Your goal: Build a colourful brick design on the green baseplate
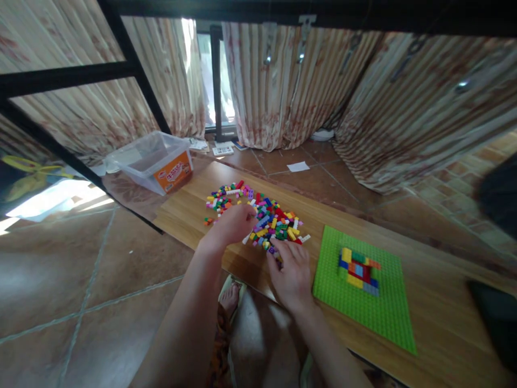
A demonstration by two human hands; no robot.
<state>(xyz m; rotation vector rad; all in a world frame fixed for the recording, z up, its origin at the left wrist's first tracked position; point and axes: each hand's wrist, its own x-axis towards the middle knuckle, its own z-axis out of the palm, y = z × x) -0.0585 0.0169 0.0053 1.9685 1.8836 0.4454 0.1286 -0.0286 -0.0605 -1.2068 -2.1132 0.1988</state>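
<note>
Holding left hand (233,223) over bricks (263,221) on bench (188,207), right hand (291,269) at their near edge; I can't tell whether curled fingers (247,214) grasp any; bricks spread flat, presumably so each shows; green baseplate (330,272) near right hand

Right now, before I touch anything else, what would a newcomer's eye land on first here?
Probably the bright heap of mixed-colour bricks, spread mid-picture on the wooden table. Next comes the green baseplate to its right, with a small multicoloured build on top. The clear tub at the upper left also stands out, thanks to its orange label.
</note>
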